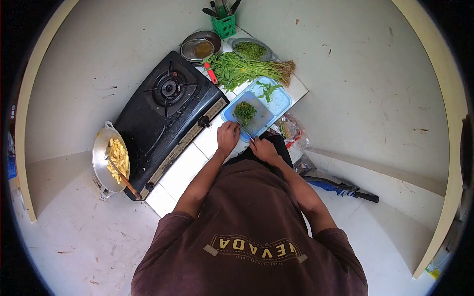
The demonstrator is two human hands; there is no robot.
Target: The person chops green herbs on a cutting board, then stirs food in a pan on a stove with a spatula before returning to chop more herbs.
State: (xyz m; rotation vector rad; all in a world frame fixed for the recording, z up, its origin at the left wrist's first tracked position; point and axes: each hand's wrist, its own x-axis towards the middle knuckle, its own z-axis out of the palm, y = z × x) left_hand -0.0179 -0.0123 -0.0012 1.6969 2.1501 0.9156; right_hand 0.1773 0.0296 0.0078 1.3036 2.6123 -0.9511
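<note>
The person wears a brown short-sleeved shirt (247, 217) with yellow "NEVADA" lettering on a bordered patch.

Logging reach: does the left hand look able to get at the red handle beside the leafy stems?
Probably yes: the red handle lies uncovered, and only the low-looking stove corner seems to stand between it and the left hand.

to your left is a black stove (143, 130) with a metal wok (100, 160) of yellow pieces (118, 152) at its near end; a green basket (225, 27) holds utensils (220, 8) near the wall
</note>
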